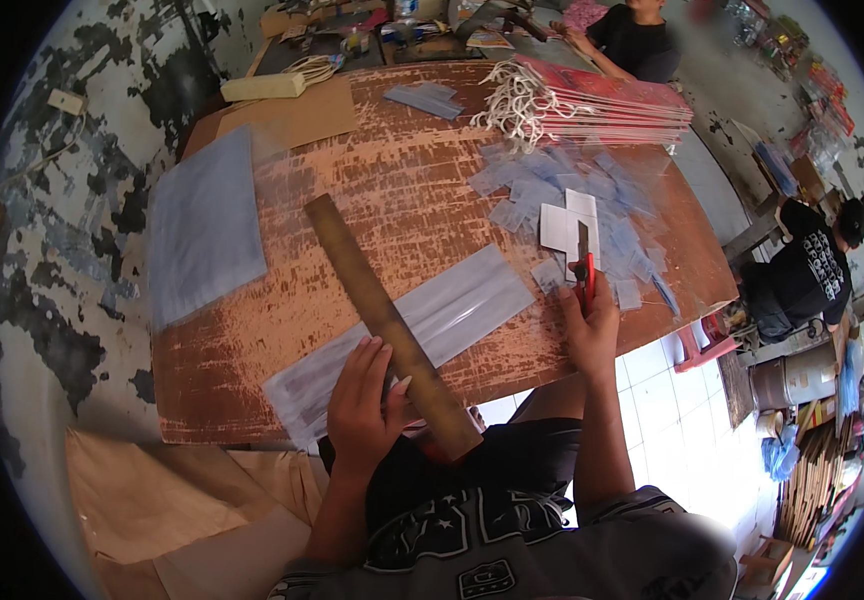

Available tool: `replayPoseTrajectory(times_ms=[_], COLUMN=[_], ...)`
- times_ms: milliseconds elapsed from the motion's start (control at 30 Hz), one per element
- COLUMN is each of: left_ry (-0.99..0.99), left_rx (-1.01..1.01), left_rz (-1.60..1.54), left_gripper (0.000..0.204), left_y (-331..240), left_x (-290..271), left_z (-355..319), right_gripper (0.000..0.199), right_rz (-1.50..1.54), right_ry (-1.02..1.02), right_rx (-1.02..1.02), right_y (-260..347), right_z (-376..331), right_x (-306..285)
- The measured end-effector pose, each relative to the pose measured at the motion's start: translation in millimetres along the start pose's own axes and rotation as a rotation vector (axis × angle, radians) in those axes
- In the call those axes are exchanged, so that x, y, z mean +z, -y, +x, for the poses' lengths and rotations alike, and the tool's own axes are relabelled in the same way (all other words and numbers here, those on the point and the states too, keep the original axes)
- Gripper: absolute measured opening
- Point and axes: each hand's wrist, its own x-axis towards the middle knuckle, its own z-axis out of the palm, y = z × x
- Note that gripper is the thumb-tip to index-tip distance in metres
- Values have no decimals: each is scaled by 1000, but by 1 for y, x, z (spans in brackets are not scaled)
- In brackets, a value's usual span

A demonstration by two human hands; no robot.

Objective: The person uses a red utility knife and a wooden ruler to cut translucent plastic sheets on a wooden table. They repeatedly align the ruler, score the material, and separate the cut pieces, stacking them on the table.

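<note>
My left hand (357,410) holds a long brown ruler-like straightedge (377,310), its fingers stretched along one edge and its thumb against it. The straightedge lies slantwise across a strip of clear, greyish plastic film (472,295), and its near end sticks out past the table edge over my lap. In my right hand (592,325) is a red-handled cutter knife (588,275), its dark blade pointing away from me. The blade is over white card pieces (562,228), beside a scattered heap of small clear plastic scraps (627,215).
A larger plastic sheet (207,230) lies at the left of the worn table (292,280). Brown cardboard (317,112) and a stack of red bags with white cords (602,105) are farther back. One person (637,45) is beyond the table, another (812,260) at right.
</note>
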Motion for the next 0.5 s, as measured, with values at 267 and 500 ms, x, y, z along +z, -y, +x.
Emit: replayPoseTrajectory(times_ms=[267, 500], left_ry=[-6, 6], left_rx=[24, 38], left_rz=[14, 123], left_gripper=[39, 47], left_y=[4, 6], left_x=[4, 3], left_z=[-1, -3], right_gripper=[37, 38], right_rz=[37, -5], right_ry=[14, 1], right_rx=[7, -21], right_y=[-10, -3], right_z=[1, 1], right_x=[-4, -3])
